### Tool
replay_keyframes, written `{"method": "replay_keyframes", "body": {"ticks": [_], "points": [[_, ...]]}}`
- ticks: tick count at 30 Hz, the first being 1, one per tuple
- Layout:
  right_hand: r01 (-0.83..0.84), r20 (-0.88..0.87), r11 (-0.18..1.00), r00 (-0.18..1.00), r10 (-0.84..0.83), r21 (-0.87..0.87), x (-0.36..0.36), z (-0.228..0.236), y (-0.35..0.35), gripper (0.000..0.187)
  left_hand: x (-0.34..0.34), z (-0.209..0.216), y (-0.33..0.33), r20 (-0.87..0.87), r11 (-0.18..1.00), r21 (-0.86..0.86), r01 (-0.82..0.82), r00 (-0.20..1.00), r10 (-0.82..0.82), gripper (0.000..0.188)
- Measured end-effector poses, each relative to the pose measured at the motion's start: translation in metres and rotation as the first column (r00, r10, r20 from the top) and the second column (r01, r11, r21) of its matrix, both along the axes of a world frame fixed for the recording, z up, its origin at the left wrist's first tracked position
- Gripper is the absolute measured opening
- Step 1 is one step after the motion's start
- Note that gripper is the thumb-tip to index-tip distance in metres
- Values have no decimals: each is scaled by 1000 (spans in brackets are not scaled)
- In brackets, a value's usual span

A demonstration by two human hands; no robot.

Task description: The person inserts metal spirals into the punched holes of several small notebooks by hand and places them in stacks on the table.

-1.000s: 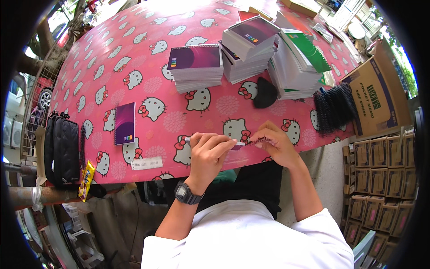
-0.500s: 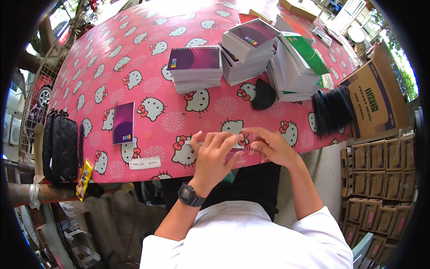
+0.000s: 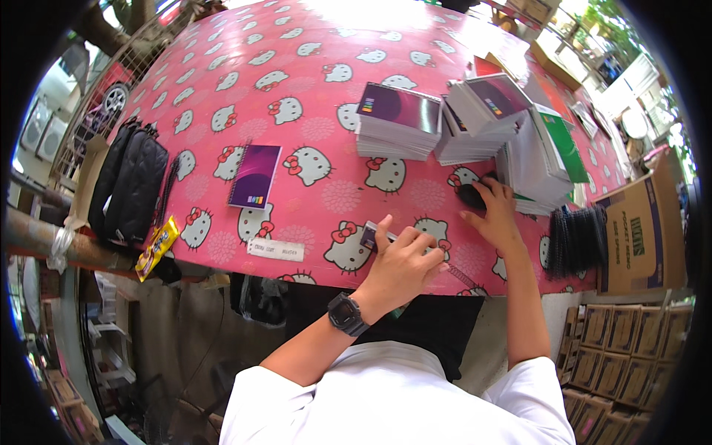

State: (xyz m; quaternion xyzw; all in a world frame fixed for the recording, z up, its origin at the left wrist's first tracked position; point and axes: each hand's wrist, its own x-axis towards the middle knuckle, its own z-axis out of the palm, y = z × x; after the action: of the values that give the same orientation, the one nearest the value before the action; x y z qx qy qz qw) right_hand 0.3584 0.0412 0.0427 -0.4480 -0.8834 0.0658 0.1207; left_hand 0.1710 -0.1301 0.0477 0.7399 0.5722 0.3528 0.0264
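At the table's near edge my left hand (image 3: 404, 263), wearing a black watch, is closed over a small purple-covered notebook (image 3: 368, 234), mostly hidden under the fingers. From its right side a dark spiral coil (image 3: 463, 277) sticks out over the table. Farther right, my right hand (image 3: 495, 213) has its fingers curled round a black rounded object (image 3: 471, 196), whose kind I cannot make out. Just beyond stand a stack of purple-covered notebooks (image 3: 397, 122), a second purple stack (image 3: 478, 119) and a leaning green-covered stack (image 3: 541, 159).
A single purple notebook (image 3: 254, 176) lies left of centre, near a white label strip (image 3: 276, 250). A black bag (image 3: 133, 185) and a yellow snack packet (image 3: 157, 248) are at the left edge. Black coils (image 3: 575, 241) lie beside an open carton (image 3: 641, 226); boxes (image 3: 623, 330) are stacked below.
My right hand has left the notebook by my left hand and moved right and away, onto the black object. My left hand stays on the notebook. The whole view has shifted.
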Motion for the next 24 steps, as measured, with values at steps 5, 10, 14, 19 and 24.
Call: {"method": "replay_keyframes", "body": {"ticks": [5, 10, 14, 19, 24], "points": [[1, -57, 992, 998, 7, 127, -3, -20, 0, 61, -4, 2, -2, 19, 1000, 25, 19, 1000, -19, 20], [-15, -192, 1000, 981, 14, -7, 2, -19, 4, 49, -2, 5, -4, 14, 1000, 22, 8, 1000, -9, 17], [-29, -300, 999, 954, 20, -24, 3, -15, 5, 46, -4, 6, -1, -19, 999, 39, 36, 999, -35, 20], [-442, -665, 670, 739, -103, -596, -1, 27, -46, 43, -38, 3, -9, -11, 999, -10, -36, 999, 36, 23], [-842, -864, 200, 501, -54, -501, 3, 37, -81, 42, -38, 8, -16, 42, 1000, -4, 24, 999, -24, 21]]}}
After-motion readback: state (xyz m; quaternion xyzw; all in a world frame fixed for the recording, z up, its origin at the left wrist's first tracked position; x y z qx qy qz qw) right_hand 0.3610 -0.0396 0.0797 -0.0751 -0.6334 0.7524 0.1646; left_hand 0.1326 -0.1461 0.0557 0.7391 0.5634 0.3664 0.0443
